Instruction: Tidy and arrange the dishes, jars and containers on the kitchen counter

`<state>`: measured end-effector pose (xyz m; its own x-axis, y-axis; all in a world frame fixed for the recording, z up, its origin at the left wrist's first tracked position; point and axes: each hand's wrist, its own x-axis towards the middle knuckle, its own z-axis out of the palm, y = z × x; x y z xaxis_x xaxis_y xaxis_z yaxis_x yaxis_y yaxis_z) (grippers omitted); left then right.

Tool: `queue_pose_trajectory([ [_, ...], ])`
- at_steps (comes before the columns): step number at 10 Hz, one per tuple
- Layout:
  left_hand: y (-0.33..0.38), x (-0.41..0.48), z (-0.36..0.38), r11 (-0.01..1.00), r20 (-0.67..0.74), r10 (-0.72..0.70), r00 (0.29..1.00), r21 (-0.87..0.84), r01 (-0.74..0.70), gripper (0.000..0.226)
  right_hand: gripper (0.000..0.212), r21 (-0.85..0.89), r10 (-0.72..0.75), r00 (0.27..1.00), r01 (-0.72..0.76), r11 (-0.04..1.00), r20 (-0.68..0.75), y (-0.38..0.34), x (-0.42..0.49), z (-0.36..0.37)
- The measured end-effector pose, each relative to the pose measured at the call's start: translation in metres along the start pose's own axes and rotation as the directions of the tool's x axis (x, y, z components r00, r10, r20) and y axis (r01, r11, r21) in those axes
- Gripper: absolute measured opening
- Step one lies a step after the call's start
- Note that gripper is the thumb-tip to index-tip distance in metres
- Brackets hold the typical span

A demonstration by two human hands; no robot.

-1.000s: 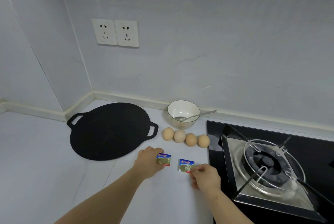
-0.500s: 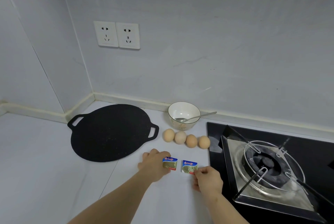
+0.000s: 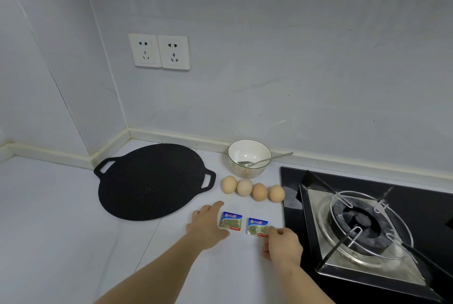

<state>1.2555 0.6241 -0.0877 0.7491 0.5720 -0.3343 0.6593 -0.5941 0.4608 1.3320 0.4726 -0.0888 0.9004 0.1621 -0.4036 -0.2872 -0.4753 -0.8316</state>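
Observation:
Two small blue-and-green butter packets lie flat side by side on the white counter (image 3: 73,242), a little apart. My left hand (image 3: 208,225) rests beside the left packet (image 3: 231,220), fingers stretched out along its left edge and thumb near its lower corner. Fingertips of my right hand (image 3: 282,242) touch the lower right corner of the right packet (image 3: 257,225), with the thumb apart from it. Several brown eggs (image 3: 252,189) sit in a row just behind the packets. A white bowl (image 3: 248,171) with a metal spoon (image 3: 267,159) in it stands behind the eggs, near the wall.
A flat black griddle pan (image 3: 152,181) with two handles lies at the left of the eggs. A black gas stove (image 3: 367,225) with a metal pot stand fills the right side, close to my right hand. Two wall sockets (image 3: 158,51) sit above the counter.
The left packet has slid right, closer to the right one. My left hand's fingers have loosened and straightened beside it. My right hand stays at the right packet's corner.

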Motion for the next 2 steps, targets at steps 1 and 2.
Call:
queue_pose_trajectory([
  [1, -0.0075, -0.0016, -0.0005, 0.993, -0.030, -0.011, 0.999, -0.121, 0.008, 0.071, 0.021, 0.019, 0.037, 0.999, -0.037, 0.999, 0.023, -0.0014, 0.0003, -0.0022],
  [2, -0.0125, -0.0078, -0.0065, 0.951, -0.026, -0.072, 0.997, -0.304, 0.061, 0.065, 0.020, 0.014, 0.028, 1.000, -0.028, 1.000, 0.010, -0.0060, -0.0067, -0.0084],
])
